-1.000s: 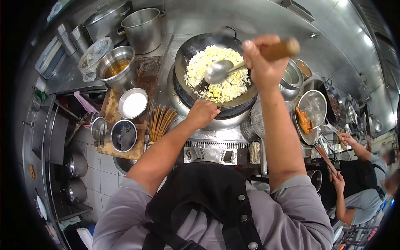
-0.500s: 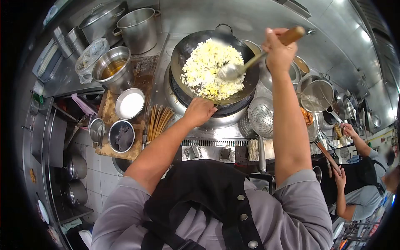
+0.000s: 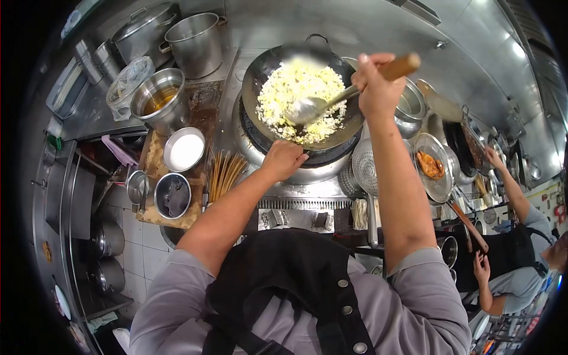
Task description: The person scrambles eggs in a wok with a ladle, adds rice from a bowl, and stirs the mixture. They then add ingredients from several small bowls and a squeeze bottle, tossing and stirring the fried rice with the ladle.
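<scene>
One long steel desk (image 3: 231, 53) carries everything, with a burner ring (image 3: 251, 139) set toward its middle. On that ring sits the wok (image 3: 255, 74), and most of its bowl is covered by fried rice (image 3: 284, 89) — pale yellow and white, loose-grained, the egg apparently worked through. Toward the desk's left side stand a pot of oil (image 3: 158, 97) and, nearer the front edge, a bowl of white powder (image 3: 185, 149). The ladle (image 3: 306, 109) has its bowl in the rice near the wok's right side, with the shaft rising to a wooden grip. The right hand (image 3: 376, 89) is wrapped tight round that grip. The left hand (image 3: 284, 158) is curled shut at the wok's near rim, and whatever handle it grips is hidden under the fist. By the look of it the mixing is well along — the rice is evenly coloured, yet all of it is in the wok, so finishing and dishing out seem left.
</scene>
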A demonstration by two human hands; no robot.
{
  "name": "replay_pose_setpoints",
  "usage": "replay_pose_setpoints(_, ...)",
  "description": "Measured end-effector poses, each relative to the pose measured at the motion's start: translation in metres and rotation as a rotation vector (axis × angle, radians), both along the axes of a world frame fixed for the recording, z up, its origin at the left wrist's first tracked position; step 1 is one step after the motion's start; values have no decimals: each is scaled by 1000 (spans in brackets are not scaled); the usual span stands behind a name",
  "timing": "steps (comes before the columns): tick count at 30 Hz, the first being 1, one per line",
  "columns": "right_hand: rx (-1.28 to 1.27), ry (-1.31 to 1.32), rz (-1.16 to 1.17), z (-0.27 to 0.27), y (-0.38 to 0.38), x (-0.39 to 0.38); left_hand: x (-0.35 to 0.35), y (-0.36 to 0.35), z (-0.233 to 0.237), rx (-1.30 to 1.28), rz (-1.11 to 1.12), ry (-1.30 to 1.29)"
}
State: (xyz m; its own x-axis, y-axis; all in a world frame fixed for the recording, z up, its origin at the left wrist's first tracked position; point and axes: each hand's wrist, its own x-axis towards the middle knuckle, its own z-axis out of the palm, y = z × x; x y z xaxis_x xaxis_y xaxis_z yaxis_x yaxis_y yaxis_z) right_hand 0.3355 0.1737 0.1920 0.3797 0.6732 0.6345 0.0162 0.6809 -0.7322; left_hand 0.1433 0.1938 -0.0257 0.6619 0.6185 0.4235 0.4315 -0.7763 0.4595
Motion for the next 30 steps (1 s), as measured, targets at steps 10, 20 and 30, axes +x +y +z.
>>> replay_pose_setpoints(10, 98, -70, -10, 33, 29, -23, -2, 0, 1, 51, -5, 84)
replay_pose_setpoints(20, 129, 45, -119, 28, 40, 26, -1, 2, 6, 31, -9, 40)
replay_pose_setpoints(30, 75, 127, -103, -11, -9, 32, 0, -6, -2, -6, 9, 40)
